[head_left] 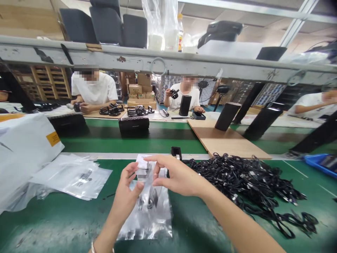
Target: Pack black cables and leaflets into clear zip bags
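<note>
One clear plastic bag lies on green bench, white printed paper at its far end. L hand half open, thumb apart from fingers, no grip seen; R hand curled at bag's upper part, prob. film btwn thumb & fingertips, can't tell for sure from where I stand. Risk: thin film could slip or tear if tugged one-sided. Black cable pile close by R forearm, so a careless sweep might snag a loop & drag cables onto bag
</note>
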Available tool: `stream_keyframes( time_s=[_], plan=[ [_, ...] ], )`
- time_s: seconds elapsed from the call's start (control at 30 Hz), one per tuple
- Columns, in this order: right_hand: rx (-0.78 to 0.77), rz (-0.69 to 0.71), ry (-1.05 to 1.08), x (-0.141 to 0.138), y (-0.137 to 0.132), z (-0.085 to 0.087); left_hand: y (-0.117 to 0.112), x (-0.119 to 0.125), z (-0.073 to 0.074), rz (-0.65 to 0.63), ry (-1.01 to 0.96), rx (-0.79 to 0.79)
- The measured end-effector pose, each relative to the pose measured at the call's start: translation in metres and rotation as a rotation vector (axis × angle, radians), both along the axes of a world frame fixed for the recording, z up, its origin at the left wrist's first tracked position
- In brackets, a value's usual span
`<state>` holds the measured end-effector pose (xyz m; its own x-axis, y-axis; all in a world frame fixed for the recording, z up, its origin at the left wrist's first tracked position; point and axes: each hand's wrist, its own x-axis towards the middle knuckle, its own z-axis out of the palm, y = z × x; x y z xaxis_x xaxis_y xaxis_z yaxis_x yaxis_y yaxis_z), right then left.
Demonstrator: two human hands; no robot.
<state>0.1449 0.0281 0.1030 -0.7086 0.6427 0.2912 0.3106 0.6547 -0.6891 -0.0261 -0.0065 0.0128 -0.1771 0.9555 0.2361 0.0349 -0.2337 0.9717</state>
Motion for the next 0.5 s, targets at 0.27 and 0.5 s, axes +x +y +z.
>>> stream_keyframes(
  time_s=[0.27, 0.5],
  plan=[
    [-0.075, 0.202, -0.082, 0.02, -0.007, 0.034, -0.008, 0.018, -0.007, -0.479, -0.198, -0.235],
    [-0.02, -0.084, -0.12, 0.051, -0.017, 0.018, -0.014, 0.021, -0.011, -0.195, 0.1, -0.209]
  ],
)
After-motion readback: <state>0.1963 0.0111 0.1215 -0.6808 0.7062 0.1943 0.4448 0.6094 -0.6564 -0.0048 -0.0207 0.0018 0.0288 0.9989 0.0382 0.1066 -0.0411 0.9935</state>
